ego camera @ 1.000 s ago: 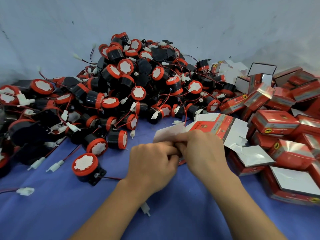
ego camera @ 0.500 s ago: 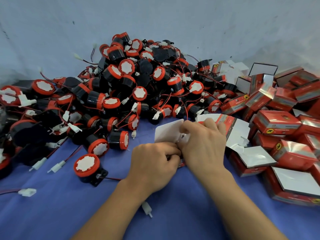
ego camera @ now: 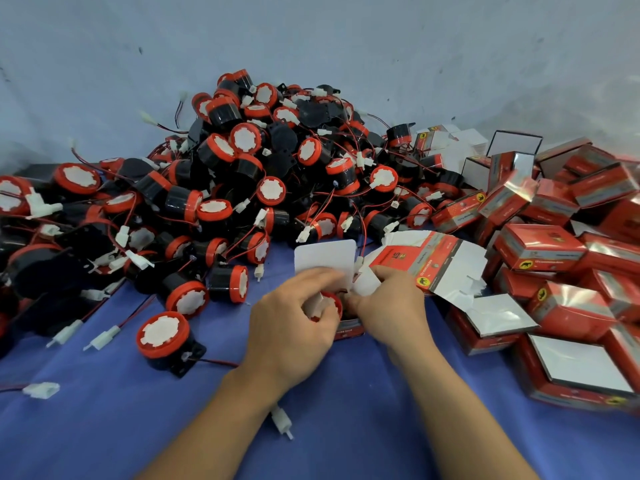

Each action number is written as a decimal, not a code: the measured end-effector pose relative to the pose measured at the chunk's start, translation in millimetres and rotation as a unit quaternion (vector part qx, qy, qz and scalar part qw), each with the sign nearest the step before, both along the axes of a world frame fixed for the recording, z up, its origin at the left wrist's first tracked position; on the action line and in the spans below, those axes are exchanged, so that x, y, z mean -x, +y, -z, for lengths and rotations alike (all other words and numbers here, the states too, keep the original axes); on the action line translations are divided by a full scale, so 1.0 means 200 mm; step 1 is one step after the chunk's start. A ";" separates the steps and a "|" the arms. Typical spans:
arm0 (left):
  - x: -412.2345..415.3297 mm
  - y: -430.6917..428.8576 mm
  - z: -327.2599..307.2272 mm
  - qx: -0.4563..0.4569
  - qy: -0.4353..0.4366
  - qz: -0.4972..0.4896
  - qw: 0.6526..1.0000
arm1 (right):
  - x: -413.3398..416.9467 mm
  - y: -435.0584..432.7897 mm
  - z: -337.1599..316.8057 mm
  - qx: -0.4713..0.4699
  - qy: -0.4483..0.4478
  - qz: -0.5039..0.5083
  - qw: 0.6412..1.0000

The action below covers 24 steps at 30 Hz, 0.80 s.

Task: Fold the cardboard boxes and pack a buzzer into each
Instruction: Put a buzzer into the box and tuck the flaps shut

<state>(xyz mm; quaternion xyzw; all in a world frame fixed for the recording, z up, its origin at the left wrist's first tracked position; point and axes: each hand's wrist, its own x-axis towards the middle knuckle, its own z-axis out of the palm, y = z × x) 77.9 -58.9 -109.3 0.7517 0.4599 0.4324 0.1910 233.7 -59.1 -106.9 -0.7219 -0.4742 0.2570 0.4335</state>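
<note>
The bench (ego camera: 104,427), draped in blue cloth, runs out of frame on both sides and at the near edge. A big pile of buzzers (ego camera: 242,174), black with red rims and tangled red wires, leans against the grey wall behind; its left end is cut off by the frame. On the right a heap of red boxes (ego camera: 540,244) is blurred toward the edge, so the print is hard to read. A flattened box blank (ego camera: 426,261) lies just beyond the right hand.

Between the two hands sits the open box (ego camera: 349,329), mostly hidden; only a red strip of its near wall and its upright white lid flap (ego camera: 325,254) show. The packed buzzer (ego camera: 330,303) sits inside it, visible only as a sliver of red rim. The left hand (ego camera: 291,327) is curled around the box's left side, fingers pinching a white side flap. The right hand (ego camera: 391,306) pinches another small white flap on the right side.

A lone buzzer (ego camera: 162,336) stands left of the hands, and a white connector (ego camera: 282,419) lies under the left forearm.
</note>
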 end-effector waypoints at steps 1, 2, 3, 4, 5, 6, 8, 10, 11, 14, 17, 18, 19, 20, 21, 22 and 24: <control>-0.01 -0.01 -0.01 -0.003 0.025 -0.011 1.000 | 0.01 0.00 0.01 -0.006 0.001 0.002 1.000; -0.02 -0.01 -0.01 -0.013 0.060 -0.022 0.998 | 0.01 -0.01 0.02 -0.016 -0.003 0.004 1.000; -0.03 -0.02 -0.01 -0.031 0.102 -0.029 0.994 | 0.01 -0.02 0.02 -0.024 -0.001 0.004 1.000; -0.04 -0.03 -0.02 -0.055 0.146 -0.036 0.987 | 0.01 -0.02 0.03 -0.029 0.009 -0.001 1.000; -0.04 -0.03 -0.03 -0.078 0.185 -0.043 0.979 | 0.01 -0.03 0.03 -0.031 0.022 -0.013 0.999; -0.04 -0.04 -0.03 -0.096 0.218 -0.046 0.970 | 0.00 -0.04 0.04 -0.033 0.036 -0.030 0.998; -0.05 -0.03 -0.04 -0.115 0.267 -0.036 0.956 | -0.02 -0.06 0.03 -0.037 0.087 -0.079 0.992; -0.04 -0.03 -0.05 -0.103 0.287 -0.025 0.952 | -0.04 -0.07 0.01 -0.034 0.158 -0.130 0.978; -0.04 -0.02 -0.06 -0.090 0.295 -0.024 0.951 | -0.05 -0.08 0.00 -0.034 0.179 -0.146 0.972; -0.03 0.00 -0.05 -0.066 0.326 -0.027 0.943 | -0.04 -0.09 0.00 -0.058 0.181 -0.141 0.972; -0.03 0.00 -0.05 -0.082 0.322 -0.031 0.943 | -0.03 -0.09 0.01 -0.061 0.170 -0.151 0.972; -0.04 -0.01 -0.05 -0.089 0.313 -0.033 0.945 | -0.04 -0.09 0.01 -0.051 0.193 -0.176 0.964; -0.04 -0.01 -0.05 -0.096 0.305 -0.034 0.947 | -0.06 -0.09 0.00 -0.039 0.221 -0.201 0.954; -0.05 -0.02 -0.04 -0.100 0.300 -0.033 0.948 | -0.08 -0.10 -0.01 -0.025 0.248 -0.214 0.944; -0.04 -0.02 -0.03 -0.100 0.300 -0.030 0.948 | -0.11 -0.10 0.00 -0.011 0.275 -0.210 0.938; -0.04 -0.01 -0.02 -0.099 0.299 -0.025 0.949 | -0.13 -0.10 0.00 -0.004 0.300 -0.197 0.933; -0.04 -0.01 -0.01 -0.098 0.296 -0.009 0.950 | -0.14 -0.10 0.01 -0.015 0.331 -0.176 0.927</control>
